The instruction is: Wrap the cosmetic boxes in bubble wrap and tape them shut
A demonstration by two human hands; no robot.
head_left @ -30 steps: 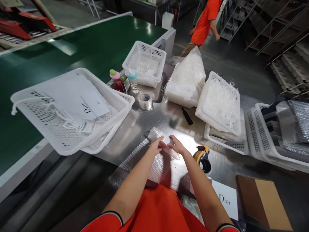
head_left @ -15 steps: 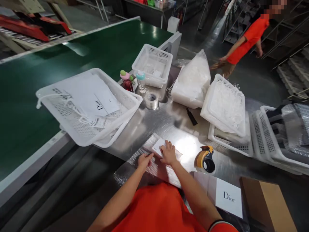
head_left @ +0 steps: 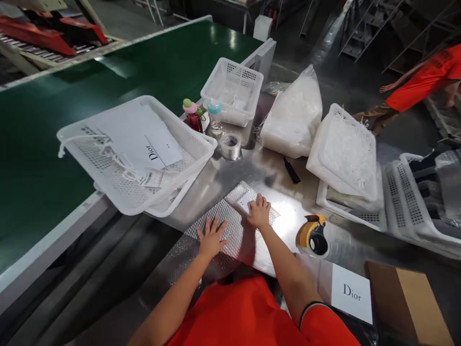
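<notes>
A sheet of bubble wrap (head_left: 230,226) lies on the metal table, its near-left part reaching past the table edge. My left hand (head_left: 212,240) rests flat on it with the fingers spread. Farther up the sheet, my right hand (head_left: 259,212) is curled over a small flat white box (head_left: 245,201), gripping it. Bubble wrap partly covers that box, and my fingers hide its right side. Right of my hands stands a yellow and black tape dispenser (head_left: 312,235).
White baskets (head_left: 137,211) stand at the left beside a green conveyor (head_left: 151,62). Tape roll (head_left: 230,146), bottles, black tool (head_left: 291,171), plastic bag (head_left: 295,115) and more baskets (head_left: 342,154) lie beyond. A Dior box (head_left: 351,292) and brown carton (head_left: 406,302) sit near right; a co-worker (head_left: 425,81) bends behind.
My left hand has opened from a pinch and now lies spread on the bubble wrap. My right hand stays at the white box, which wrap now partly covers. The co-worker has moved right.
</notes>
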